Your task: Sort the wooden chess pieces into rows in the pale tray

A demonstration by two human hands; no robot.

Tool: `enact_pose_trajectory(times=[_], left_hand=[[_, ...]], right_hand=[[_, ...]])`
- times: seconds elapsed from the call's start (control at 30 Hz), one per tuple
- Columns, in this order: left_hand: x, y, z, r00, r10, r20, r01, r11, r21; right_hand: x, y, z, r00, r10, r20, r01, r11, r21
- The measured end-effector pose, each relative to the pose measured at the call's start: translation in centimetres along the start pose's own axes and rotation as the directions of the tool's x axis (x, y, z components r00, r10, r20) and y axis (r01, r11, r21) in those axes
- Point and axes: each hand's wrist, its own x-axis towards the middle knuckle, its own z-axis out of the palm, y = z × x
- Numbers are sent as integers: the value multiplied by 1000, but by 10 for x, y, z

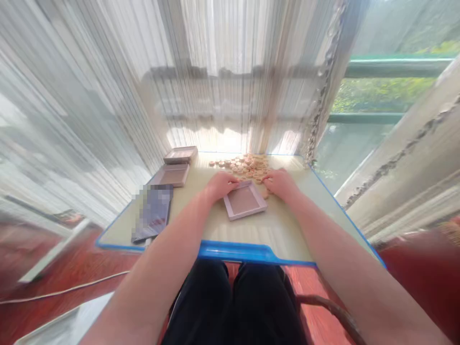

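A shallow pinkish tray [245, 201] lies on the pale table [280, 230] in front of me. My left hand [221, 184] rests at the tray's far left corner with its fingers curled on the rim. My right hand [282, 183] sits just right of the tray, fingers bent down onto the near edge of a heap of round wooden discs [246, 165]. What its fingertips pinch is too small to make out.
Two more shallow trays [172, 175] [180, 154] lie at the table's left back. A dark blue booklet [154, 213] lies at the left front. The table has a blue rim [233, 251]. Sheer curtains hang behind; a window is at right.
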Motion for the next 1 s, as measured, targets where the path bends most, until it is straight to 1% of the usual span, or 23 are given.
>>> enact_pose_trajectory(times=[0.13,0.2,0.3,0.4,0.5,0.63,0.7,0.8,1.0], left_hand=[[-1,5,7,984,-147,-96,136,984,-111],[-1,5,7,973,-179,-144,159,978,-136],[-2,3,3,974,-141,-177,127,988,-87],[-3,2,1,987,-68,-149,69,998,6],[-4,3,1,993,-28,-117,34,998,47],[-4,2,2,996,-27,-83,31,998,50],[-4,0,3,995,-32,-99,37,998,49],[-4,-2,4,992,-35,-125,41,998,48],[-6,0,2,991,-58,-117,65,997,52]], right_hand=[[-1,-3,2,999,-43,4,43,998,-49],[0,-4,4,999,-49,7,49,997,-56],[1,-3,7,1000,-23,8,23,999,-42],[1,-3,7,1000,2,11,-2,999,-32],[0,-3,6,1000,23,5,-22,999,-37],[-2,-2,4,1000,22,-2,-22,1000,-19],[-2,0,3,1000,13,3,-13,1000,-6],[-2,2,3,999,32,1,-32,999,15],[-3,0,6,997,70,-32,-65,988,140]])
